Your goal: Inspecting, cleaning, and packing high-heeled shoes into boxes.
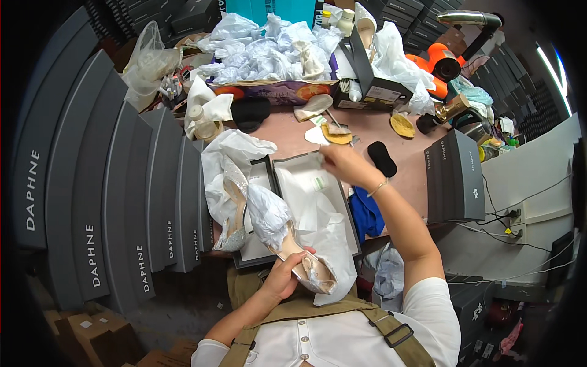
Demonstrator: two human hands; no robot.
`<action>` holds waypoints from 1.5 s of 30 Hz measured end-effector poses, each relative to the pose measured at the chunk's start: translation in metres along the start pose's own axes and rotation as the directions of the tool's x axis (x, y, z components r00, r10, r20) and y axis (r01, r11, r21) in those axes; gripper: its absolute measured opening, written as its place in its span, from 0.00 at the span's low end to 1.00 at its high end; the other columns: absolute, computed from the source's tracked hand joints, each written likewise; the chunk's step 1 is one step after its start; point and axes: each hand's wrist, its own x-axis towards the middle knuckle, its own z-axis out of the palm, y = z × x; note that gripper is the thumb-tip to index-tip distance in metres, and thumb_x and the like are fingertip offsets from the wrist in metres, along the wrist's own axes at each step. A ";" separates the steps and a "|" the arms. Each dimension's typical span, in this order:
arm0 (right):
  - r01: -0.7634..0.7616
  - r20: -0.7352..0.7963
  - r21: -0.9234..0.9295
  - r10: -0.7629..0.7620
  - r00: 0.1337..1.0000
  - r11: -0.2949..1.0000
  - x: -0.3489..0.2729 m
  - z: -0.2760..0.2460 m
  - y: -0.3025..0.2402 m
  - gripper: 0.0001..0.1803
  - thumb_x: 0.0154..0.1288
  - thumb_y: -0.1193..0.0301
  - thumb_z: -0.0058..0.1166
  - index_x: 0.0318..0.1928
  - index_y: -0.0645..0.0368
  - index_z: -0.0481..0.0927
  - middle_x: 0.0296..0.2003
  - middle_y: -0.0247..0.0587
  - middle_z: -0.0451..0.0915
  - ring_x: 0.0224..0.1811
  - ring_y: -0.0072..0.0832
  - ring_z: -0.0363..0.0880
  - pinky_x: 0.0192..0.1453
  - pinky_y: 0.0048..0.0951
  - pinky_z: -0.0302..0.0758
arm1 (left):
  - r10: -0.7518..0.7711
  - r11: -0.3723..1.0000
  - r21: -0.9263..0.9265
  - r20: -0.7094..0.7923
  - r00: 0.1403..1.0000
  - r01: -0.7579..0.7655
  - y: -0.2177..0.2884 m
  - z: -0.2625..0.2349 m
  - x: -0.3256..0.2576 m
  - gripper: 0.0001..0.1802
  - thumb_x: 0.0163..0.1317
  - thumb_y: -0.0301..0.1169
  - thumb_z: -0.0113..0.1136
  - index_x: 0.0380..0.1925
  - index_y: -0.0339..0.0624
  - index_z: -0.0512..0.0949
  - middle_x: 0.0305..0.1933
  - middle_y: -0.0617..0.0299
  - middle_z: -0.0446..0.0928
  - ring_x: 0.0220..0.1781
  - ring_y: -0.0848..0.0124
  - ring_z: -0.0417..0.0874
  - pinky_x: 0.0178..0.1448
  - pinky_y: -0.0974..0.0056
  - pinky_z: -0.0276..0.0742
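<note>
My left hand [282, 278] is wrapped round a beige-lined shoe [286, 244] close to my body. White tissue paper [269, 214] covers its toe end, and its heel end points toward me. Past the far edge of an open grey shoebox [350, 217] with a white inside, my right hand [347, 164] has its fingers drawn together at a small whitish bit; what it is I cannot make out. The glittery silver mate shoe [235, 202] lies at the box's left with white paper beside it. Loose tissue [330, 238] hangs over the box's near side.
Dark grey shoeboxes [128, 196] are stacked along the left; more [455, 174] stand at the right table edge. At the back is a carton [275, 92] heaped with crumpled paper. Yellow sponges [402, 125], a black oval pad [382, 159] and a blue cloth [367, 214] lie on the pink table.
</note>
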 end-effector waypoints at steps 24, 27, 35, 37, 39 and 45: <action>0.231 -0.338 0.070 -0.194 0.921 0.970 -0.104 -0.023 -0.156 0.17 0.55 0.75 0.56 0.47 0.56 0.78 0.41 0.40 0.76 0.42 0.34 0.77 0.44 0.32 0.74 | 0.133 0.936 0.304 0.163 0.978 -0.178 0.024 0.022 -0.020 0.19 0.61 0.29 0.53 0.52 0.36 0.69 0.41 0.57 0.77 0.43 0.70 0.80 0.48 0.66 0.76; 0.346 -0.176 -0.226 -0.388 0.905 0.911 -0.087 0.006 -0.152 0.20 0.48 0.67 0.56 0.45 0.53 0.78 0.42 0.36 0.73 0.43 0.31 0.74 0.46 0.33 0.70 | -0.007 0.999 0.035 0.153 0.988 0.002 0.001 0.008 -0.029 0.20 0.62 0.33 0.48 0.51 0.34 0.69 0.42 0.50 0.79 0.41 0.66 0.82 0.48 0.63 0.78; 0.299 -0.064 0.054 -0.295 0.953 0.953 -0.097 0.013 -0.157 0.07 0.56 0.69 0.55 0.35 0.56 0.73 0.38 0.37 0.75 0.39 0.32 0.76 0.42 0.31 0.71 | 0.057 0.993 0.098 0.101 0.993 -0.067 0.013 0.008 -0.049 0.23 0.62 0.40 0.44 0.49 0.32 0.71 0.38 0.44 0.80 0.35 0.62 0.83 0.39 0.63 0.80; 0.018 0.030 0.541 -0.041 0.999 0.841 -0.096 -0.005 -0.172 0.05 0.62 0.71 0.53 0.37 0.57 0.72 0.35 0.39 0.76 0.37 0.32 0.77 0.40 0.30 0.72 | 0.022 0.975 0.215 0.116 0.993 -0.047 0.007 -0.030 -0.042 0.22 0.62 0.38 0.45 0.47 0.31 0.73 0.39 0.47 0.80 0.35 0.63 0.83 0.38 0.63 0.80; -0.048 0.028 0.937 0.060 0.998 0.347 -0.081 -0.012 -0.165 0.05 0.70 0.70 0.48 0.39 0.58 0.71 0.38 0.37 0.78 0.37 0.26 0.78 0.41 0.31 0.75 | -0.009 0.975 0.223 0.112 0.994 -0.016 0.011 -0.019 -0.047 0.21 0.62 0.38 0.45 0.46 0.31 0.73 0.39 0.49 0.80 0.35 0.64 0.83 0.38 0.63 0.80; 0.250 -0.285 0.390 -0.143 0.948 0.886 -0.089 -0.043 -0.156 0.29 0.58 0.72 0.61 0.61 0.58 0.69 0.57 0.48 0.71 0.63 0.42 0.68 0.65 0.41 0.65 | -0.016 0.990 0.142 0.130 0.991 -0.003 0.020 0.010 -0.059 0.20 0.63 0.39 0.46 0.44 0.32 0.75 0.37 0.52 0.81 0.32 0.71 0.82 0.35 0.66 0.79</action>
